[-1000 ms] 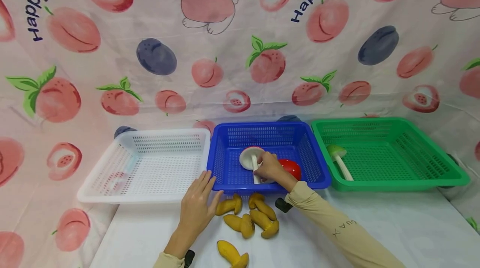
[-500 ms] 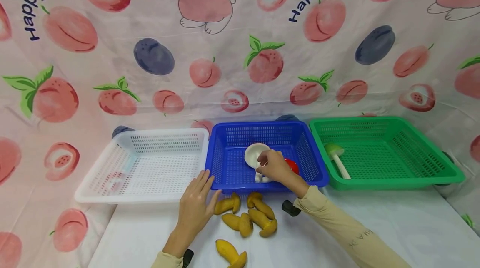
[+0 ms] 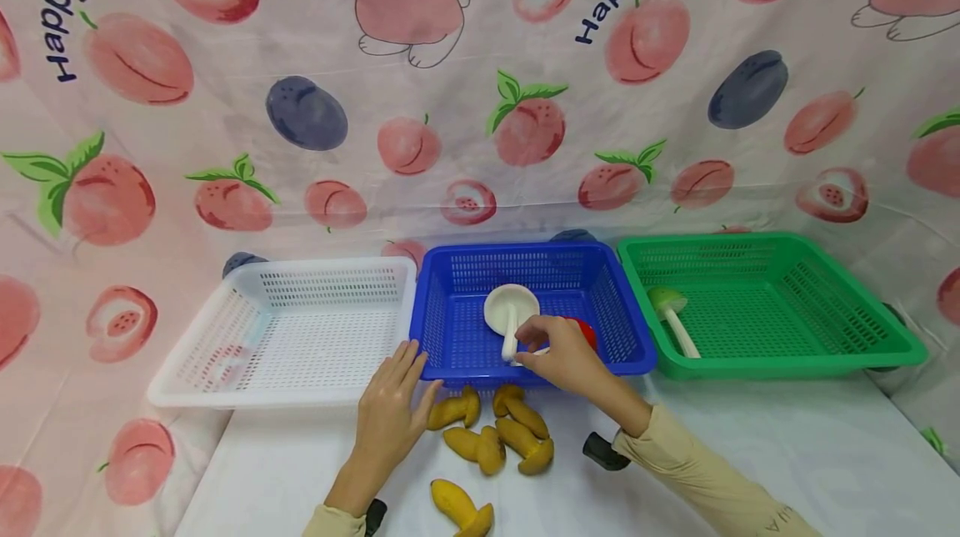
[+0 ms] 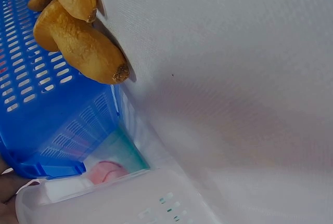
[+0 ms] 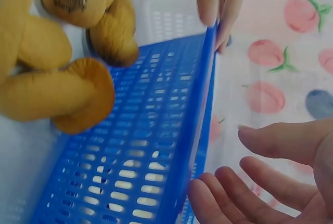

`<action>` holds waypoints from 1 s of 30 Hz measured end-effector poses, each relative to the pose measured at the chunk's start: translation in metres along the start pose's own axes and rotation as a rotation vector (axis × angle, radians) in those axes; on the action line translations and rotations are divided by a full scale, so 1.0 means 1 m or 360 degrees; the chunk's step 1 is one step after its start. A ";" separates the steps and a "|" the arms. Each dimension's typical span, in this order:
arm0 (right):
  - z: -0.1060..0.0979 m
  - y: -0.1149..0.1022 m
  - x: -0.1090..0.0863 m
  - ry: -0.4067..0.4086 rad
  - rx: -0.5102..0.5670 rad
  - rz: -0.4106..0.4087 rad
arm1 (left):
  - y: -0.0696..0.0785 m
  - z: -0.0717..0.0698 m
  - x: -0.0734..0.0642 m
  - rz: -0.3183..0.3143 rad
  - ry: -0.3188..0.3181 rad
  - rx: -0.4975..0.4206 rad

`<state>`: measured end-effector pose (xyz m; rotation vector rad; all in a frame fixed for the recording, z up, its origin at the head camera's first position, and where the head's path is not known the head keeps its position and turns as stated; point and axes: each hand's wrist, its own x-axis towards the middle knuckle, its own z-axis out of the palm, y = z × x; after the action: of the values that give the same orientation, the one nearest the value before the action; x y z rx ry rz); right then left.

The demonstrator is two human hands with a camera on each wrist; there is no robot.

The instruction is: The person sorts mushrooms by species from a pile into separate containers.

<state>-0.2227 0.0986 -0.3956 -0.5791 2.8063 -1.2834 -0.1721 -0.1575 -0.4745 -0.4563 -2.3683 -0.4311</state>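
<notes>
My right hand (image 3: 562, 353) is over the front edge of the blue basket (image 3: 442, 270). In the right wrist view its thumb and fingers (image 5: 281, 141) are apart, with nothing between them. Just beyond the fingertips, a toy mushroom (image 3: 512, 309) lies in the basket, its pale underside and white stem facing up. A red mushroom cap (image 3: 585, 330) is partly hidden behind the hand. My left hand (image 3: 390, 416) has straight fingers touching where the blue basket meets the white basket (image 3: 292, 397); only a little of its fingers (image 4: 6, 203) shows in the left wrist view.
Several yellow-brown mushrooms (image 3: 525, 445) lie on the white tablecloth (image 3: 615, 504) before the blue basket; one brighter yellow mushroom (image 3: 461, 508) is nearer. At right, the green basket (image 3: 795, 366) holds a green-capped mushroom (image 3: 675, 320). A fruit-print cloth (image 3: 465, 145) hangs behind.
My right hand has let go of the white-stemmed mushroom, which now lies in the blue basket, and has drawn back toward the front rim. The left hand stays in place.
</notes>
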 end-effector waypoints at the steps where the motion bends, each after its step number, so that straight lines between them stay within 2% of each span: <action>1: 0.000 -0.001 -0.003 0.0013 0.0009 -0.0005 | 0.000 0.000 0.000 -0.0001 -0.0001 0.0000; 6: 0.002 -0.004 -0.020 0.0006 0.0092 -0.0054 | 0.000 0.000 0.000 -0.0001 -0.0005 0.0005; 15: 0.015 -0.001 -0.049 -0.0217 0.0176 -0.0155 | 0.000 -0.001 0.000 0.0012 0.0013 0.0003; 30: 0.033 -0.011 -0.076 -0.0400 0.0310 -0.0160 | 0.001 -0.001 0.000 0.0012 0.0018 -0.0008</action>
<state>-0.1430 0.0926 -0.4209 -0.8161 2.4465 -1.3718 -0.1706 -0.1570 -0.4734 -0.4635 -2.3545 -0.4351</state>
